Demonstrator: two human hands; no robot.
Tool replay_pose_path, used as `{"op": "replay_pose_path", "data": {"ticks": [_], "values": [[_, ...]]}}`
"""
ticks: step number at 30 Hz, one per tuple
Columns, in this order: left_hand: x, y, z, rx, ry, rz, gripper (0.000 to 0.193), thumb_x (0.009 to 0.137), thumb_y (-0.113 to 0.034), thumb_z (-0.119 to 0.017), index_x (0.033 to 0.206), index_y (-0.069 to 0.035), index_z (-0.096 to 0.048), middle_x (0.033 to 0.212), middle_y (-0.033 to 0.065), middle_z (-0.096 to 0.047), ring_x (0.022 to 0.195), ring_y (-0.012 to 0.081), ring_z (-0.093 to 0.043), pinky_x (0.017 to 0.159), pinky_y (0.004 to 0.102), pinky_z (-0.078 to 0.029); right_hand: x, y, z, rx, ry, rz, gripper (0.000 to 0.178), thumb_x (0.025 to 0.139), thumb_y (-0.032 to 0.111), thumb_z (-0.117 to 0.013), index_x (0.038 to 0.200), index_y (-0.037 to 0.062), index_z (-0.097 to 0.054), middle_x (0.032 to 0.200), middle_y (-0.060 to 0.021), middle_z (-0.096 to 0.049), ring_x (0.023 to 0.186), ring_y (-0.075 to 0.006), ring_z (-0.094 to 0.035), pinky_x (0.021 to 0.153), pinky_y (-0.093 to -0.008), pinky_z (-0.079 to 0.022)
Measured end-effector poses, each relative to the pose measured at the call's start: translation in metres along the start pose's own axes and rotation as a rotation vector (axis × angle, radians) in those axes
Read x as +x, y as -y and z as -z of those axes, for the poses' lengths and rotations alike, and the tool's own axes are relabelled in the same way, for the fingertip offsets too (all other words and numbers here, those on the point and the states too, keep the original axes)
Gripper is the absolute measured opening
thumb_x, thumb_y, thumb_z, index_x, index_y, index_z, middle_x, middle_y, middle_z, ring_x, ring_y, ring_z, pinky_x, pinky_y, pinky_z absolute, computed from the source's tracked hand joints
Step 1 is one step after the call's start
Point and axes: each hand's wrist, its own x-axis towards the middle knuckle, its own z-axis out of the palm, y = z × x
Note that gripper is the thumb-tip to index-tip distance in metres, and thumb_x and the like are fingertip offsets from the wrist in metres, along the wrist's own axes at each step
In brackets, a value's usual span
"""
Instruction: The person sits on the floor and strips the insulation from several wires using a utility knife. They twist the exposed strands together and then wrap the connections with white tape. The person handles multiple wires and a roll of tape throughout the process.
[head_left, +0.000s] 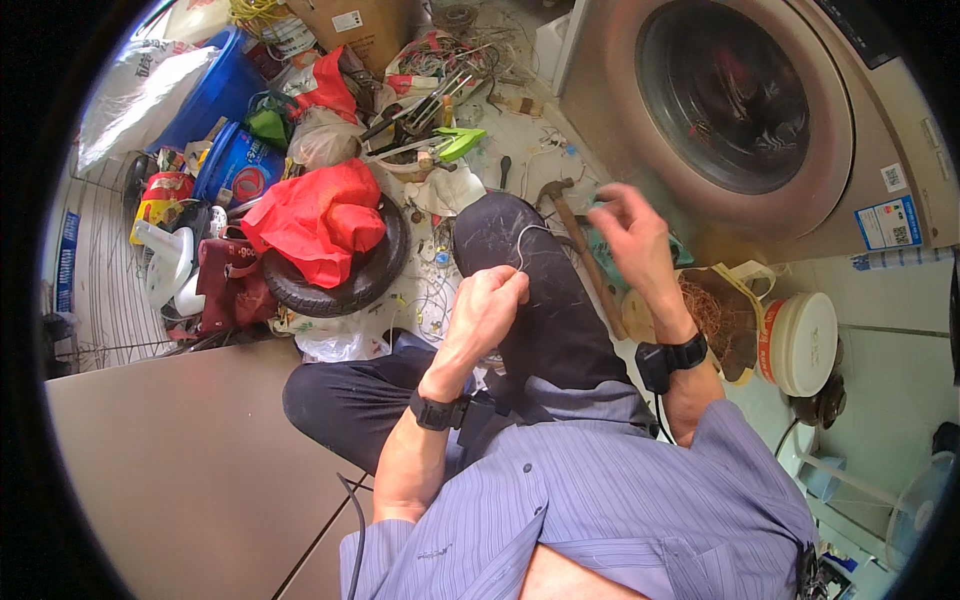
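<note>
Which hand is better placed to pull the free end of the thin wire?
Probably the right hand: it is raised and unoccupied near the wire, while the left hand is closed around its lower end.

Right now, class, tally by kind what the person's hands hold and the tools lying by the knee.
Thin wire, pinched in the left hand: 1
Hammer, beside the raised right hand: 1
Screwdriver: 1
Total: 3

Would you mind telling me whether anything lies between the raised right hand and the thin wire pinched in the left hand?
Nothing visible does. The right hand hangs above the knee, apart from the wire that loops up out of the left hand; only the dark trouser leg lies beneath the gap.
</note>
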Motion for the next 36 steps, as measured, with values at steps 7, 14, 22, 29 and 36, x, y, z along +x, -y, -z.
{"op": "replay_pose_path", "data": {"ticks": [7,14,22,29,36], "values": [[0.001,0.003,-0.004,-0.025,-0.011,0.005,0.039,0.091,-0.031,-0.055,0.086,0.004,-0.07,0.076,0.0207,-0.069,0.075,0.0326,-0.069,0.073,0.0413,-0.052,-0.029,0.008,-0.046,-0.022,0.093,0.37,0.016,0.088,0.015,-0.076,0.1,0.0037,-0.074,0.096,-0.0136,-0.07,0.085,-0.0331,-0.07,0.075,-0.0376,-0.056],[0.002,0.005,-0.003,-0.012,-0.015,-0.026,0.037,0.092,-0.03,-0.055,0.084,0.003,-0.069,0.075,0.0193,-0.068,0.073,0.0315,-0.067,0.072,0.0415,-0.051,-0.027,0.009,-0.05,-0.117,0.103,0.526,0.017,0.084,0.014,-0.079,0.098,0.0065,-0.075,0.096,-0.0105,-0.069,0.084,-0.0313,-0.07,0.072,-0.0388,-0.057],[-0.002,0.004,-0.004,-0.037,-0.022,0.004,0.036,0.095,-0.03,-0.056,0.085,0.002,-0.069,0.074,0.0179,-0.067,0.073,0.0299,-0.067,0.07,0.0402,-0.05,-0.025,0.006,-0.052,-0.136,0.125,0.598,0.018,0.082,0.013,-0.08,0.097,0.0058,-0.075,0.097,-0.0098,-0.069,0.084,-0.0307,-0.07,0.072,-0.0389,-0.058],[-0.008,0.008,-0.002,0.008,-0.067,-0.067,0.034,0.097,-0.03,-0.058,0.088,0.002,-0.066,0.074,0.0195,-0.065,0.07,0.0315,-0.065,0.067,0.0426,-0.049,-0.027,0.002,-0.058,-0.112,0.07,0.604,0.019,0.082,0.011,-0.08,0.099,0.0051,-0.074,0.096,-0.0101,-0.068,0.084,-0.0312,-0.069,0.072,-0.0386,-0.057],[-0.012,0.017,0.001,-0.024,-0.087,-0.134,0.033,0.098,-0.028,-0.06,0.085,0.001,-0.064,0.071,0.0133,-0.06,0.065,0.0234,-0.057,0.062,0.0371,-0.044,-0.037,0.001,-0.06,-0.132,0.012,0.638,0.019,0.082,0.01,-0.08,0.099,0.006,-0.073,0.093,-0.0097,-0.067,0.083,-0.0301,-0.068,0.07,-0.0383,-0.057]]}}
